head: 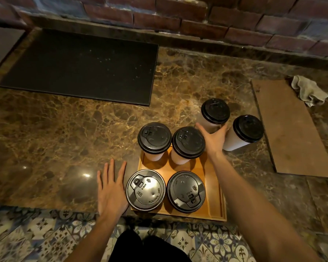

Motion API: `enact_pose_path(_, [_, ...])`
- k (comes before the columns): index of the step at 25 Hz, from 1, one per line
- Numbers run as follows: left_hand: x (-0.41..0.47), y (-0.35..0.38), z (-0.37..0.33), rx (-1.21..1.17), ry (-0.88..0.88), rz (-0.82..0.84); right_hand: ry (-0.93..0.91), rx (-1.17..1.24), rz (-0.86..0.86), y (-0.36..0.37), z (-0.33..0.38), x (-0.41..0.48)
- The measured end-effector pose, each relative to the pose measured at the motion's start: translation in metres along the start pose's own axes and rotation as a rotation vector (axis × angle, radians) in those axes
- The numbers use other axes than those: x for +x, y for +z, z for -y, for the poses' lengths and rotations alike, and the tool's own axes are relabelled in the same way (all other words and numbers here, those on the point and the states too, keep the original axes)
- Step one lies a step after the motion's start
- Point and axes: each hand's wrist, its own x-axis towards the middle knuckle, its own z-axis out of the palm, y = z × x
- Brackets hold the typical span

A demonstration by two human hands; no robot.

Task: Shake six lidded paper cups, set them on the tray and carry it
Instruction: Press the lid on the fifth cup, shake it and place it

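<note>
Four cups point(154, 140) stood in two rows on the tray point(216, 201) at the bench's point(64, 129) near edge. The left grip point(111, 188) lay flat on the bench just beside the tray, fingers straight and apart. The right grip point(214, 140) reached past the tray, thumb and fingers spread wide on either side of the fifth cup point(215, 111), not clamped. The sixth cup point(247, 129) stood just right of it, both on the bench.

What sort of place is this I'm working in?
Probably a café or coffee bar: takeaway paper cups with black lids on a wooden tray, a black mat on a marble counter, and a brick wall behind.
</note>
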Motion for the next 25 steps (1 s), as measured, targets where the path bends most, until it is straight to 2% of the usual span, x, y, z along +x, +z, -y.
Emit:
enact_pose_path(5, [0.002, 0.001, 0.001, 0.042, -0.015, 0.027, -0.076, -0.022, -0.085, 0.008, -0.007, 0.007])
enact_pose_path(14, [-0.001, 0.000, -0.001, 0.065, -0.030, 0.023, -0.135, -0.075, -0.082, 0.002, 0.008, 0.007])
enact_pose_path(19, [-0.003, -0.001, -0.001, 0.027, -0.012, 0.004, -0.196, -0.020, -0.075, -0.003, 0.049, -0.002])
enact_pose_path(25, [-0.006, -0.004, -0.002, -0.065, 0.000, -0.046, -0.357, 0.000, -0.053, -0.028, 0.132, -0.033])
